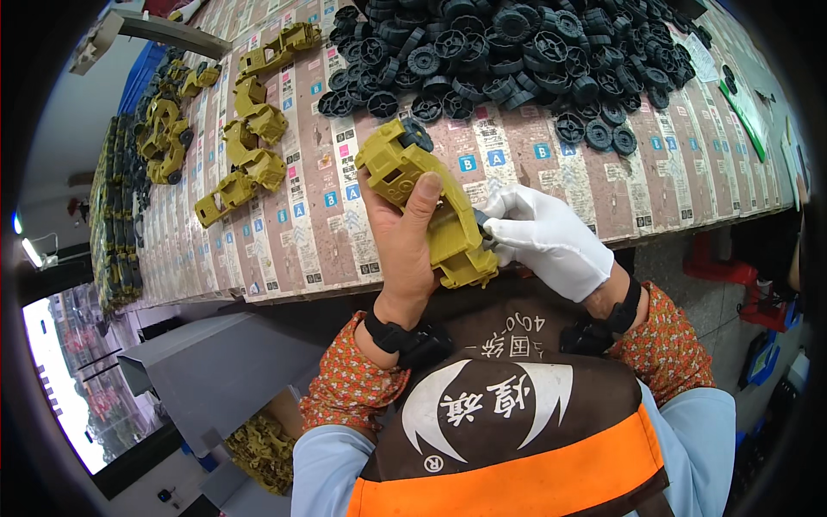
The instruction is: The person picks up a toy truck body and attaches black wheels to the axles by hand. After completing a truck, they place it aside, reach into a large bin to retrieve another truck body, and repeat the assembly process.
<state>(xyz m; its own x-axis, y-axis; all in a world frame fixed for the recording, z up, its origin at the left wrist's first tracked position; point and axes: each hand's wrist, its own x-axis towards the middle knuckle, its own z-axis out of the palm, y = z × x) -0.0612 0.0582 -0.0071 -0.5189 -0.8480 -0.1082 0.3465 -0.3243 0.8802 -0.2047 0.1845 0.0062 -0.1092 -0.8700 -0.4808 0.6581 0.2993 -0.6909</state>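
Observation:
My bare left hand is closed around an olive-yellow plastic toy truck body, its thumb across the near side. The body tilts above the table's front edge. At its far end a dark wheel is fitted. In a white glove, my right hand pinches a dark wheel against the right side of the body. Fingers cover much of that wheel, so how far it sits in place cannot be seen.
A large heap of dark toy wheels spreads over the back of the table. Several yellow truck bodies lie at the left, with wheeled ones beyond. A grey box stands below the table edge; more yellow parts are beneath.

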